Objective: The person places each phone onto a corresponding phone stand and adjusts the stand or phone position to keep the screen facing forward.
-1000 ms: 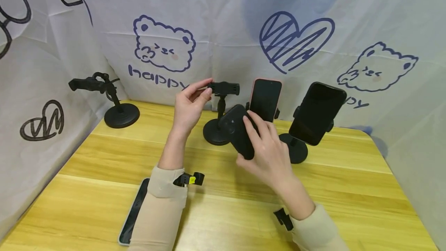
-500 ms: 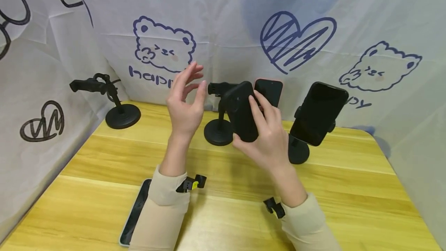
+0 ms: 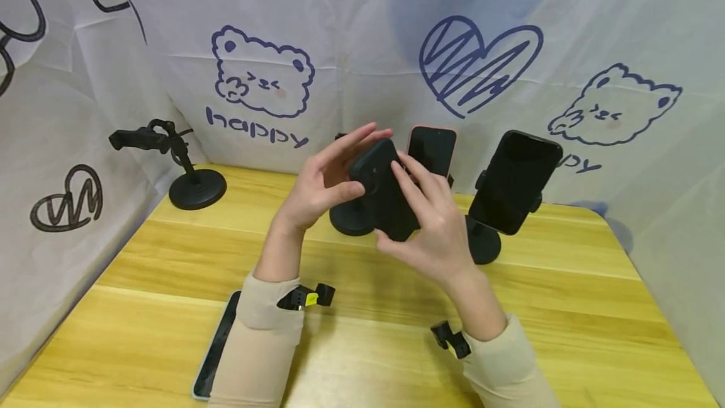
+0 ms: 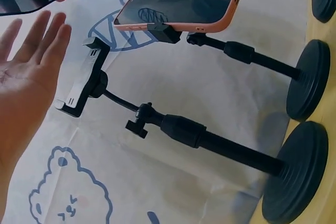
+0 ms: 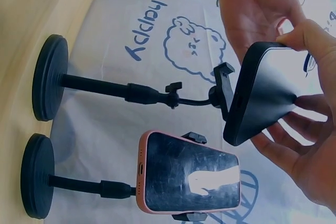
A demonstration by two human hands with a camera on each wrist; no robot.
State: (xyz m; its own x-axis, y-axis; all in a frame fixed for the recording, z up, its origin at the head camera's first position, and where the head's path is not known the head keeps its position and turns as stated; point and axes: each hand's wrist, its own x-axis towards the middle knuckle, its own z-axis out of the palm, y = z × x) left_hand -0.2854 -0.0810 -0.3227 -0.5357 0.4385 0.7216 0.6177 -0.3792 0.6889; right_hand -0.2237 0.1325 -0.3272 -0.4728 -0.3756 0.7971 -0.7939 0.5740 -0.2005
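Note:
In the head view my right hand (image 3: 438, 225) grips a black smartphone (image 3: 391, 200), thumb along its lower left edge and fingers on the opposite edge. The phone's back with its camera area faces me. My left hand (image 3: 320, 191) is at the phone's left side, fingers extended and thumb by the upper corner; whether it touches cannot be told. Just behind the phone is a black desk phone stand (image 3: 348, 219), mostly hidden. In the left wrist view its bare clamp (image 4: 86, 80) lies beside the left fingertips. The right wrist view shows the phone (image 5: 260, 93) close in front of that clamp.
A pink-cased phone (image 3: 433, 148) sits in a stand behind, and another black phone (image 3: 515, 181) in a stand to the right. A further stand (image 3: 195, 187) is at the left. Another phone (image 3: 218, 345) lies on the wooden table (image 3: 362, 357), partly under the left sleeve. White cloth hangs behind.
My left hand has let go of the stand's clamp, drawn back, then moved right to the phone's side. My right hand has raised and turned the phone more upright before the stand.

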